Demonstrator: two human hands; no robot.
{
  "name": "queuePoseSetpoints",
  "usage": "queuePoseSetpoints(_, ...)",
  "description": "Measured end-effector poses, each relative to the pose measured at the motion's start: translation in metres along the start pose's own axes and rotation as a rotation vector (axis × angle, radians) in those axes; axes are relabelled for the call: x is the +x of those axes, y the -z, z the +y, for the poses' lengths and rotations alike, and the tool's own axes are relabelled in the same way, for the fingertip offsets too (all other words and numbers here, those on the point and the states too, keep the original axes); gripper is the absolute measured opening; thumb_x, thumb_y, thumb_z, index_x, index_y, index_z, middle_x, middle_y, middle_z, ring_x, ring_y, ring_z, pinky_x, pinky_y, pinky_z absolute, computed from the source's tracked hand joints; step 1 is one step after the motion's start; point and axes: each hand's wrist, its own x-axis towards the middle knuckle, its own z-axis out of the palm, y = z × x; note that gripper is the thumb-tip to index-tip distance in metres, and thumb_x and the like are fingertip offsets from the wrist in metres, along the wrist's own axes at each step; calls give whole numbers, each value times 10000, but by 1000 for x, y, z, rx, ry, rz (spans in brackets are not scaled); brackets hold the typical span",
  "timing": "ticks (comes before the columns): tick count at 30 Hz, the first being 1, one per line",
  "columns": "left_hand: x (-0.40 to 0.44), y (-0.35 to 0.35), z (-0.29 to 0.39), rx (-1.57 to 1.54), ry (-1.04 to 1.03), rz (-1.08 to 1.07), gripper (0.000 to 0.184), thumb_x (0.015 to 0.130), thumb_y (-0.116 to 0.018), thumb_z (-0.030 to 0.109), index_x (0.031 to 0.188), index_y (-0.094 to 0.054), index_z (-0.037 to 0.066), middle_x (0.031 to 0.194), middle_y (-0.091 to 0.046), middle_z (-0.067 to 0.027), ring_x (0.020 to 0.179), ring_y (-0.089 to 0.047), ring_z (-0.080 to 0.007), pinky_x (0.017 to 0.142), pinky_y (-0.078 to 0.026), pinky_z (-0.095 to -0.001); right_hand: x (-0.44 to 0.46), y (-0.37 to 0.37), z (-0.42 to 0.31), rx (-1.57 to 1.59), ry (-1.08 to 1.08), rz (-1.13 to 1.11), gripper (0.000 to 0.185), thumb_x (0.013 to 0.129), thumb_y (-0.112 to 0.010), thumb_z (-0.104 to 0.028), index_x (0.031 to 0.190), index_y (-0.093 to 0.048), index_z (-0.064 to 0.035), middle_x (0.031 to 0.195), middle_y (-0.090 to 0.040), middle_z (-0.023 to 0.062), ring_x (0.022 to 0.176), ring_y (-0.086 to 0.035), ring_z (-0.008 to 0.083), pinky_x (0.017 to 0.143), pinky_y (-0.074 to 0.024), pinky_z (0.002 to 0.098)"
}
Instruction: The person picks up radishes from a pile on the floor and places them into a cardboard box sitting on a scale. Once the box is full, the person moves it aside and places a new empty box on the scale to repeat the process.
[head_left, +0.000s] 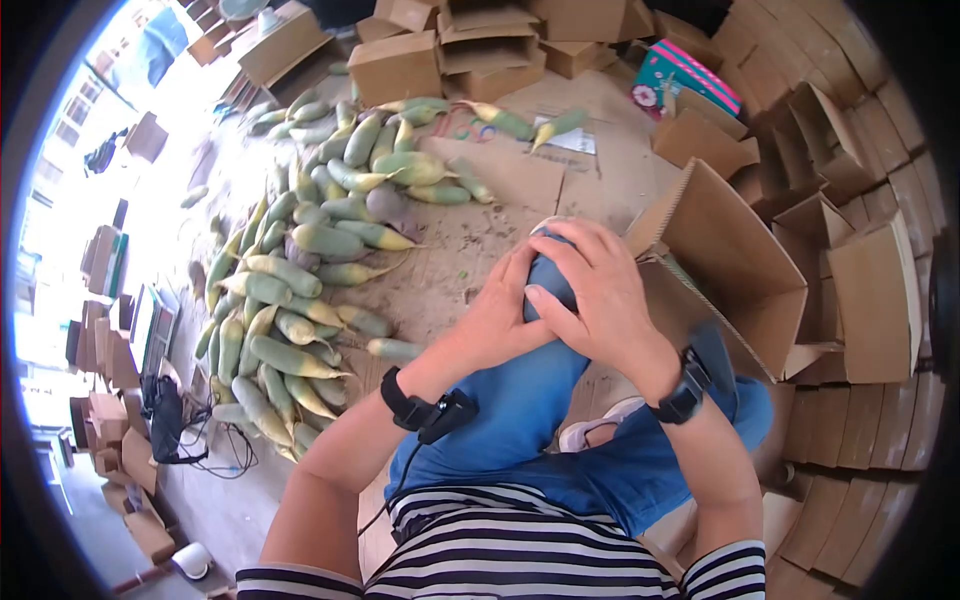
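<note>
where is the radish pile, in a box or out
Out: the radish pile lies heaped loose on the ground, with no box walls around it.

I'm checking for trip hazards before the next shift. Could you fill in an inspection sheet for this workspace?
Surface: cardboard floor covering, scattered with dark crumbs.
Job's things: green radishes heaped to the person's left; a few lie apart.
Clutter: paper sheet near the far radishes.
Hands: left hand and right hand rest on a knee, holding no radish.
Cables: black cords tangled on the floor, left.
Surroundings: open cardboard box near the right hand; stacked boxes, right.
</note>
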Motion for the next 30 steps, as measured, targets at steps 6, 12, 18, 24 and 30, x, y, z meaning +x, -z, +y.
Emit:
queuePoseSetpoints(6, -77, 27, -68, -623, 779, -436, 715, 940, -625, 473, 1411, -430, -28, 1322, -553, -187, 1211, -538, -287, 1033, -422, -395, 4, -5, 4, 21, -82, 6, 361, 813, -697, -261, 1093, -660, -37, 1174, -613, 150, 1104, -567, 358, 961, -462, 446)
queuePoseSetpoints(12, -264, 37, -270, -88, 1274, 161, 409, 883, -694, 383, 1054, -675, 12, 897, -674, -108, 789, -661, -209, 670, -516, -384, 4, -7, 5, 39, -125, 37, 330, 800, -693, -220, 1083, -676, -50, 1145, -630, 135, 1071, -589, 338, 928, -483, 415)
queuePoseSetpoints(18, -355, 71, -309, -658, 1747, 823, 226, 926, -589, 229, 1101, -582, 86, 1056, -648, -71, 890, -657, -242, 752, -521, -431, 9, -11, 1, 47, -131, 34, 332, 778, -694, -179, 1083, -681, -49, 1160, -634, 135, 1062, -598, 333, 923, -484, 400)
queuePoseSetpoints(24, -385, 56, -367, -932, 1506, 1045, 197, 918, -535, 84, 1098, -540, 6, 954, -651, -117, 913, -699, -283, 703, -559, -382, 11, -10, -2, 18, -144, -2, 322, 790, -687, -174, 1082, -680, -40, 1170, -634, 133, 1056, -597, 331, 918, -481, 393)
queuePoseSetpoints(30, -361, 51, -380, -1103, 1385, 1316, 95, 923, -529, 63, 993, -508, 2, 1042, -668, -178, 991, -690, -296, 740, -565, -410, 14, -10, -3, 8, -144, -38, 314, 796, -680, -173, 1079, -680, -39, 1177, -631, 136, 1063, -595, 330, 922, -477, 394)
